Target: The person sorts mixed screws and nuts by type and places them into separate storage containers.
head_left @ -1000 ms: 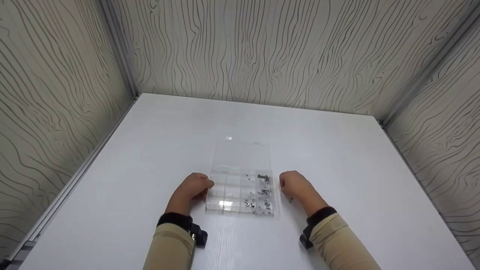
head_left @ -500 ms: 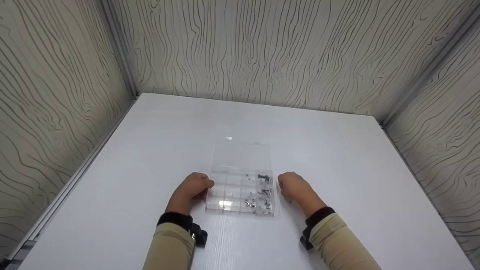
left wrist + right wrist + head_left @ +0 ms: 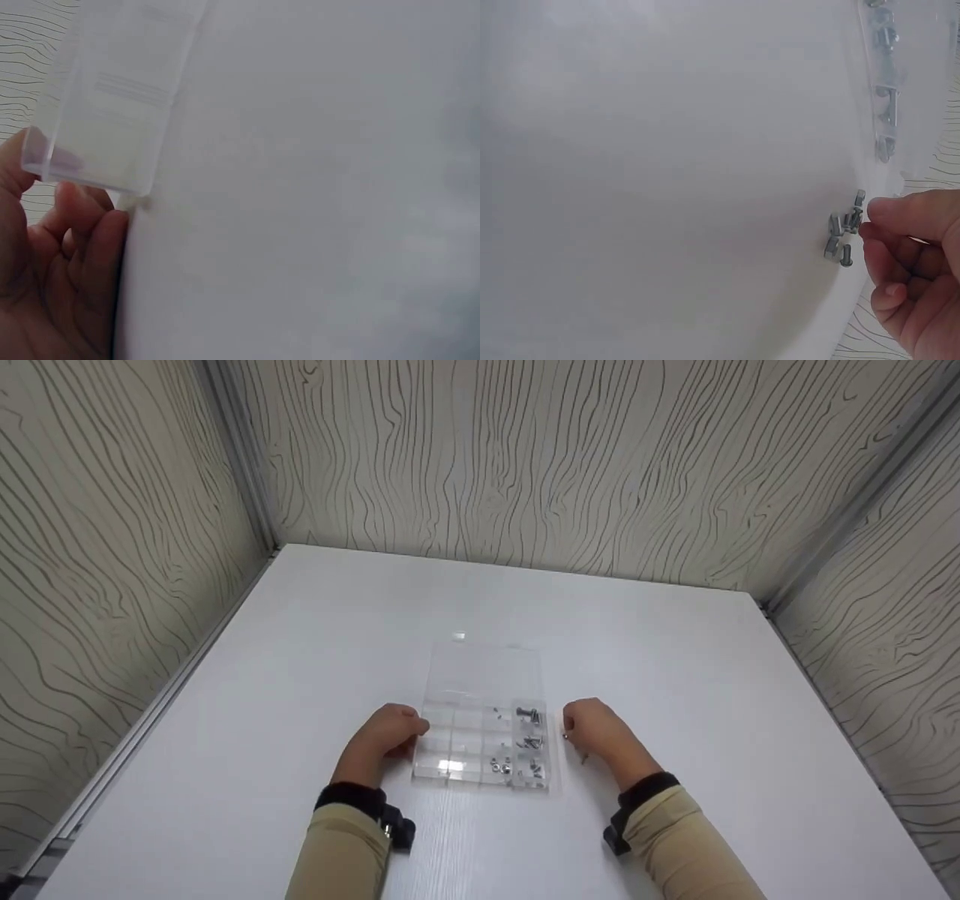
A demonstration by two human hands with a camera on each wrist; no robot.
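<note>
- Head view: a clear plastic compartment box [image 3: 480, 735] sits on the white table [image 3: 300, 645], roughly in the middle and close to the person. Its clear lid [image 3: 484, 671] is flipped open and lies flat on the far side. The compartments along the right side hold small metal screws and nuts [image 3: 529, 735]; the ones on the left look bare.
- Same view: the left hand [image 3: 384, 739] is tucked up against the left edge of the box, fingers curled, thumb touching the wall. The right hand [image 3: 596, 731] is just beside the right edge, fingers curled under, with a couple of tiny dark specks on the table right next to it. Tan sleeves and black wrist straps on both arms.
- Left wrist view: you see a corner of the box [image 3: 97, 150] up close, and the left hand [image 3: 56, 270] has its thumb on one side of that corner with the curled fingers right below it, so it's gripping the box edge.
- Right wrist view: a little pile of loose screws [image 3: 844, 229] lies on the table outside the box, just off its wall. The right hand [image 3: 911, 262] has its fingers bent and its fingertips [image 3: 870, 217] right at the pile, touching one screw. Can't tell if it's actually pinching it. More screws show through the box [image 3: 900, 82] wall above.
</note>
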